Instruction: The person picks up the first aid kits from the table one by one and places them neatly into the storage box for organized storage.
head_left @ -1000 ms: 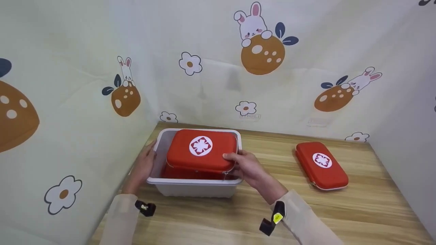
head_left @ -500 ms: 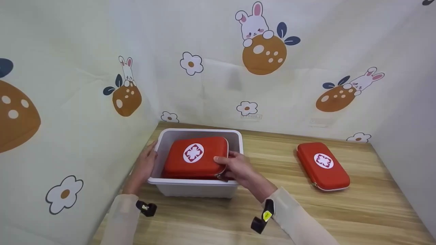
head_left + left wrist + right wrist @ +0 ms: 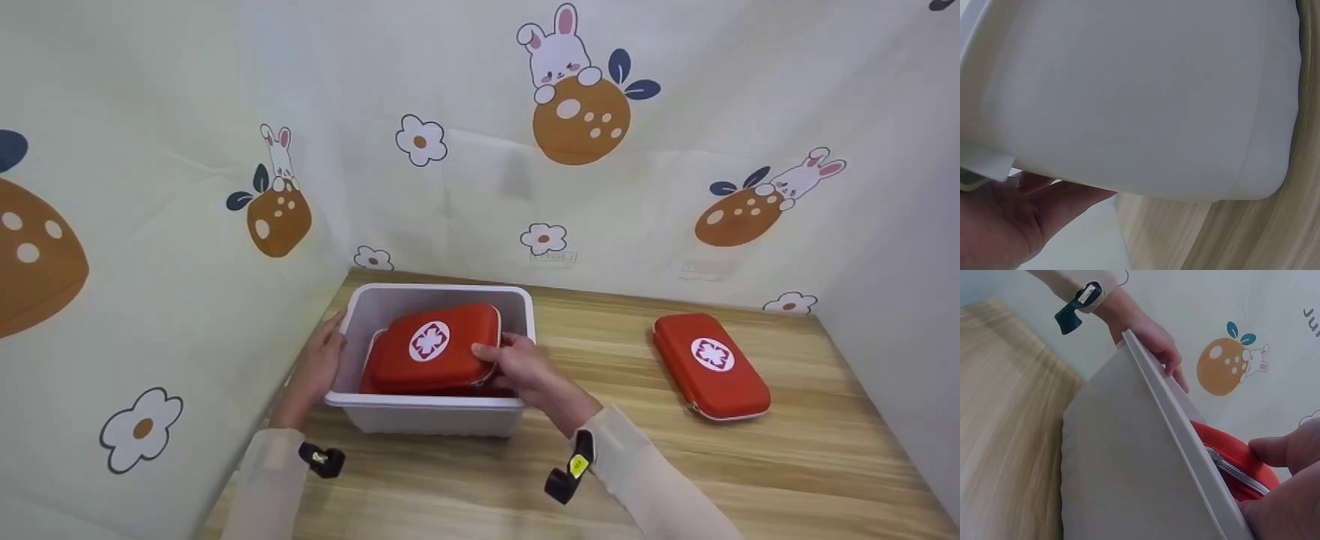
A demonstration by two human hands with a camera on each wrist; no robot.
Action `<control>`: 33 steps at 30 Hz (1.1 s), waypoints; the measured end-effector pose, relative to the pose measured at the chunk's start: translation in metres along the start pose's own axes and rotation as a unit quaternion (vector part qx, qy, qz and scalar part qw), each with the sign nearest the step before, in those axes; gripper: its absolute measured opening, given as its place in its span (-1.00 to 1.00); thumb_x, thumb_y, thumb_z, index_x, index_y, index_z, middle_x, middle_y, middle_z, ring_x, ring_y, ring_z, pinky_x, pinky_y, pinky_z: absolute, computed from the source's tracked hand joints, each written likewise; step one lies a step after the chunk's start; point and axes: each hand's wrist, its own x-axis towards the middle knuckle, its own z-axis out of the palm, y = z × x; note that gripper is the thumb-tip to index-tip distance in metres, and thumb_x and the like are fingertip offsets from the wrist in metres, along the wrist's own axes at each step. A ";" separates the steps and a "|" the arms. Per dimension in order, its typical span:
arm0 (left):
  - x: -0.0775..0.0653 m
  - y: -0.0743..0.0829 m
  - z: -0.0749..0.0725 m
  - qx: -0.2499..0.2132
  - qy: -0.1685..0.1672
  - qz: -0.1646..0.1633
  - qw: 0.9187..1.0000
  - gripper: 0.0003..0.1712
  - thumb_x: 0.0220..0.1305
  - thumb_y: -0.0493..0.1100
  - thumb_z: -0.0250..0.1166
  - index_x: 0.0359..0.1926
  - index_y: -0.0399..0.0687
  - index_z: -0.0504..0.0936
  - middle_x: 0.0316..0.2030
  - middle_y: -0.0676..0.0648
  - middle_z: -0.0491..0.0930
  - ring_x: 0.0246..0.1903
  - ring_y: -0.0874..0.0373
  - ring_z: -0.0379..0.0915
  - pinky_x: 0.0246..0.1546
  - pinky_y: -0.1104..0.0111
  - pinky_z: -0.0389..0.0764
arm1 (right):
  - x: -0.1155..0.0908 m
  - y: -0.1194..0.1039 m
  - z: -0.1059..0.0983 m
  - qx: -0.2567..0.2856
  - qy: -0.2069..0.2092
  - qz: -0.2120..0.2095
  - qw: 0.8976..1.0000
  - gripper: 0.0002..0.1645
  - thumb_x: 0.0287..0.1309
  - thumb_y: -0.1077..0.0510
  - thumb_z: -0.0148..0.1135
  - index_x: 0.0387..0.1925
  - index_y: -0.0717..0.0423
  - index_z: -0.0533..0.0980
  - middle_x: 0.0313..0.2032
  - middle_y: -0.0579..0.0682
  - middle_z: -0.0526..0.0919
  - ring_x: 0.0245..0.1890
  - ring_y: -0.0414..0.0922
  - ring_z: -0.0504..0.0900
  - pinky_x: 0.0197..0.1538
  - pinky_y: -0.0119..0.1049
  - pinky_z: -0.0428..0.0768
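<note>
A red first-aid case (image 3: 401, 358) with a white cross emblem is tilted inside the pale grey plastic bin (image 3: 431, 420). My right hand (image 3: 529, 369) pinches its right end, with the thumb on top and the fingers underneath, partly hidden by the bin wall. Beneath it, more red (image 3: 370, 379) shows, apparently another case lying in the bin. In the right wrist view, the case's zipper (image 3: 1238, 475) runs between thumb and fingers, just inside the rim. My left hand (image 3: 316, 367) rests against the bin's left side, its fingers fairly straight along the outer wall (image 3: 1145, 101).
Another red first-aid case (image 3: 712, 367) lies flat on the wooden table (image 3: 600, 330), to the right of the bin. Fabric walls (image 3: 465, 202) printed with rabbits and oranges enclose the table. The left wall stands close beside the bin.
My right hand has lowered the first-aid case deeper into the bin and moved it left, then raised its right end slightly. The left hand and bin have stayed in place.
</note>
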 end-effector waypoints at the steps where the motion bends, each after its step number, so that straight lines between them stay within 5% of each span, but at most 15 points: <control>1: 0.000 0.000 0.000 -0.001 0.000 -0.001 1.000 -0.37 0.59 -0.04 -0.31 0.60 0.07 -0.02 0.58 -0.21 -0.02 0.59 -0.18 -0.18 0.57 -0.09 -0.07 | 0.000 0.000 0.000 0.001 -0.004 0.000 1.000 -0.41 0.35 0.21 0.19 0.32 0.37 0.31 0.07 0.25 0.66 -0.12 -0.06 0.72 0.11 -0.06 0.71; 9: -0.002 0.001 0.000 -0.006 -0.002 -0.011 1.000 -0.37 0.60 0.01 -0.33 0.60 0.10 -0.03 0.59 -0.20 -0.05 0.59 -0.19 -0.21 0.57 -0.11 -0.09 | -0.001 0.003 -0.004 -0.011 -0.024 -0.015 1.000 -0.47 0.26 0.42 0.01 0.27 0.45 0.35 0.09 0.27 0.59 -0.08 -0.07 0.65 0.21 -0.13 0.64; 17: -0.001 0.000 0.000 -0.001 0.009 0.006 1.000 -0.36 0.56 -0.07 -0.31 0.59 0.02 0.02 0.57 -0.24 0.02 0.58 -0.17 -0.14 0.59 -0.03 -0.07 | -0.004 0.004 -0.004 -0.035 -0.019 -0.039 0.998 -0.42 0.17 0.40 0.02 0.26 0.49 0.39 -0.22 0.03 0.62 -0.27 -0.20 0.54 0.02 -0.34 0.57; 24: 0.001 0.000 0.000 0.001 -0.001 0.000 1.000 -0.37 0.58 -0.04 -0.31 0.60 0.09 -0.02 0.59 -0.20 -0.03 0.59 -0.18 -0.21 0.59 -0.06 -0.12 | -0.012 0.002 -0.005 0.004 0.020 -0.053 0.998 -0.40 0.26 0.41 -0.03 0.33 0.51 0.30 0.25 0.40 0.48 0.15 0.03 0.58 0.43 -0.03 0.43; 28: 0.001 0.000 -0.001 0.000 -0.009 0.001 1.000 -0.37 0.60 -0.02 -0.33 0.61 0.08 -0.05 0.59 -0.21 -0.05 0.59 -0.18 -0.22 0.59 -0.07 -0.12 | -0.018 -0.001 -0.011 0.003 0.035 -0.060 0.998 -0.43 0.31 0.40 -0.04 0.34 0.48 0.32 0.31 0.41 0.44 0.35 0.20 0.47 0.43 0.01 0.41; 33: 0.001 0.000 -0.001 -0.001 -0.005 0.003 1.000 -0.37 0.59 -0.04 -0.32 0.60 0.03 -0.03 0.58 -0.22 -0.03 0.59 -0.18 -0.21 0.59 -0.07 -0.11 | -0.023 -0.002 -0.023 -0.016 0.075 -0.080 0.994 -0.49 0.32 0.41 0.00 0.28 0.42 0.43 0.24 0.37 0.53 0.21 0.14 0.63 0.27 -0.08 0.59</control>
